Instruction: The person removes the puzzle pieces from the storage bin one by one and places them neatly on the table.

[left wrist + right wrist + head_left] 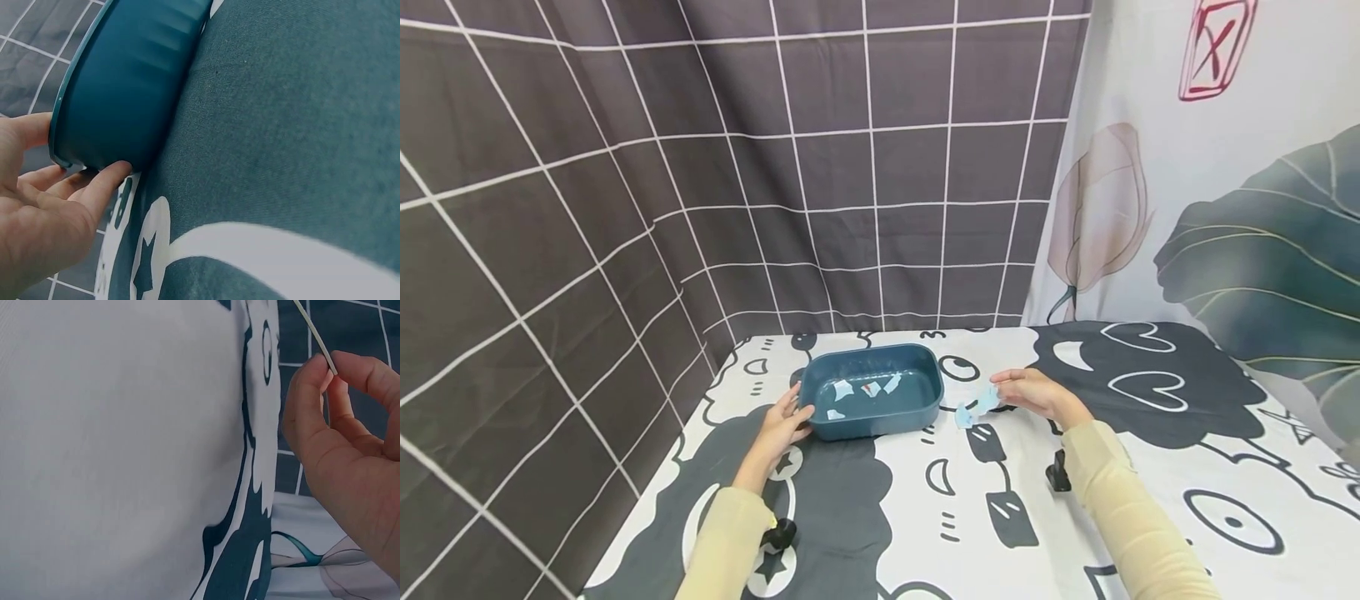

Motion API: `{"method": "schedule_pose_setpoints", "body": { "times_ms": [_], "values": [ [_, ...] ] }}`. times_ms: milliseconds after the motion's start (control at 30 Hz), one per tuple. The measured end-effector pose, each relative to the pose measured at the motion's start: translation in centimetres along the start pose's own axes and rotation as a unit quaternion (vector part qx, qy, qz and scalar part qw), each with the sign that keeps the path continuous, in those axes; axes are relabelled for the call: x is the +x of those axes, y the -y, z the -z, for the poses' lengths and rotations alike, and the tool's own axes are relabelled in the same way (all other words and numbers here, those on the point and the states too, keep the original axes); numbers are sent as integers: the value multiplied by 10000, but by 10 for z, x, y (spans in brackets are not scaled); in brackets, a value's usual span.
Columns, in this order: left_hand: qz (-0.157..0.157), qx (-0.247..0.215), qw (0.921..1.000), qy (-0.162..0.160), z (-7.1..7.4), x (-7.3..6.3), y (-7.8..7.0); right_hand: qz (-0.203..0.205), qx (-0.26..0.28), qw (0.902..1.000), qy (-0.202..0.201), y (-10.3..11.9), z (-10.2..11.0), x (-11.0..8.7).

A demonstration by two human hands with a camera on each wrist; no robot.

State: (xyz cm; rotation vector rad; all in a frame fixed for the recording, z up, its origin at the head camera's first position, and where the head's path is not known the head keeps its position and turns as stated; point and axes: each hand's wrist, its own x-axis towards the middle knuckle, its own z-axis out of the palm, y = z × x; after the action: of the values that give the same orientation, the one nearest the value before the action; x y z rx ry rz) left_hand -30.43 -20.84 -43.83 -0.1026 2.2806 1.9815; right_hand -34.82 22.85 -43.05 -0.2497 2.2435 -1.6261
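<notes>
My left hand (pixel 779 430) grips the left end of a dark teal rectangular tub (pixel 868 426), which sits on the cloth. In the left wrist view, the fingers of that hand (pixel 59 209) spread over the end wall of the tub (pixel 119 94), from its rim down to its base. Right of the tub, my right hand (pixel 1036 392) pinches a thin, flat light-blue piece (pixel 987 399) of uneven outline. Seen edge-on in the right wrist view, the piece (pixel 317 339) is a narrow strip between thumb and fingertips. Several small pale-blue pieces (pixel 843 389) lie inside the tub.
A white and dark-grey cartoon-print cloth (pixel 940 517) covers the table. Behind it hangs a dark curtain (pixel 910 167) with white grid lines, and at the right a white curtain (pixel 1120 75) with a leaf print. Black wrist devices (pixel 1058 472) hang below both forearms.
</notes>
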Motion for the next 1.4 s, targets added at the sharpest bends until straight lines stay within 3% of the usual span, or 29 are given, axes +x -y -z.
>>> {"method": "schedule_pose_setpoints", "body": {
  "times_ms": [400, 800, 1133, 1400],
  "values": [
    [3, -15, 10000, 8, 5, -1, -2, -352, 43, 9994, -20, -7, -9, 2],
    [36, -29, 10000, 27, 0, 2, -2, -810, -530, 9944, -433, -3, -12, -2],
    [52, -34, 10000, 39, 1, 2, -1, -767, -342, 9949, -560, -5, -8, -4],
    [11, -73, 10000, 57, 1, 1, -1, -472, -87, 9981, -387, -4, -7, -3]
  ]
}}
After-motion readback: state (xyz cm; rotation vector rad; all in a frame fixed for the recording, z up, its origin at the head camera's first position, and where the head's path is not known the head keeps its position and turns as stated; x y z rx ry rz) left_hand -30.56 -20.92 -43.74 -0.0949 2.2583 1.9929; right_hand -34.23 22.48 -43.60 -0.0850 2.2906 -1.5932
